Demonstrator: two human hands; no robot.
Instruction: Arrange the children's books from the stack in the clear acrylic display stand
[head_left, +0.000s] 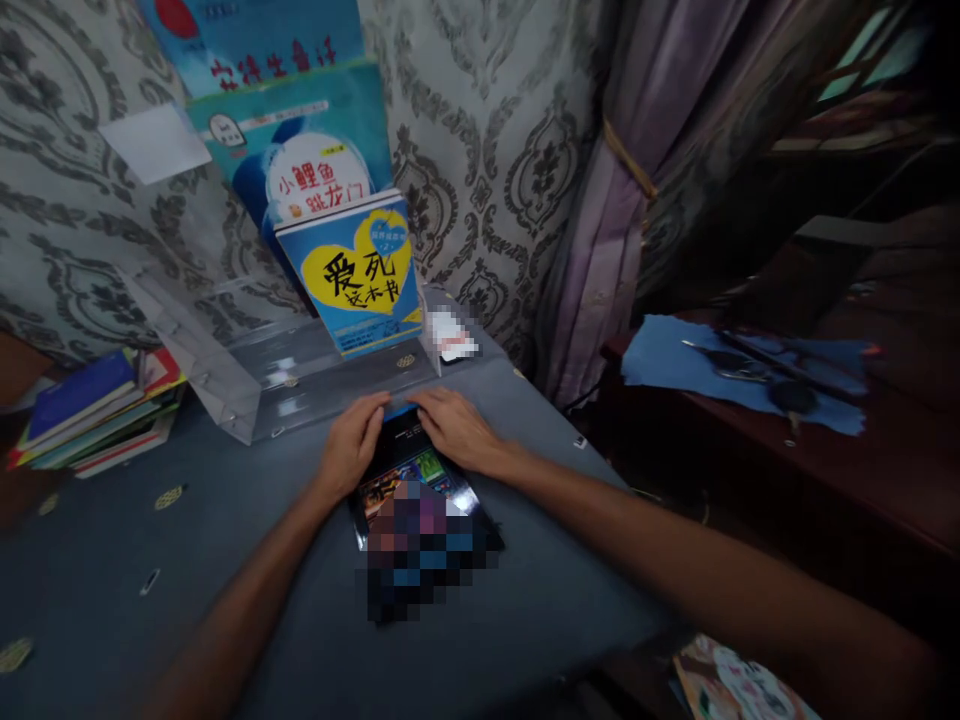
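Note:
A dark glossy book (411, 468) lies flat on the grey cloth-covered table (187, 560). My left hand (351, 442) rests on its far left corner, fingers curled over the top edge. My right hand (455, 427) lies on its far right corner, fingers stretched along the same edge. Just beyond the hands stands a clear plastic book holder (247, 375). In it a blue book with a yellow heart (358, 272) leans upright, with larger blue books (300, 150) behind it.
A stack of books (97, 410) lies at the table's left. Patterned wallpaper (487, 150) backs the table, with a purple curtain (637, 180) to the right. A dark wooden desk (825, 450) at the right carries a blue cloth (675, 365) with tools. Another book (735, 685) lies low at the bottom right.

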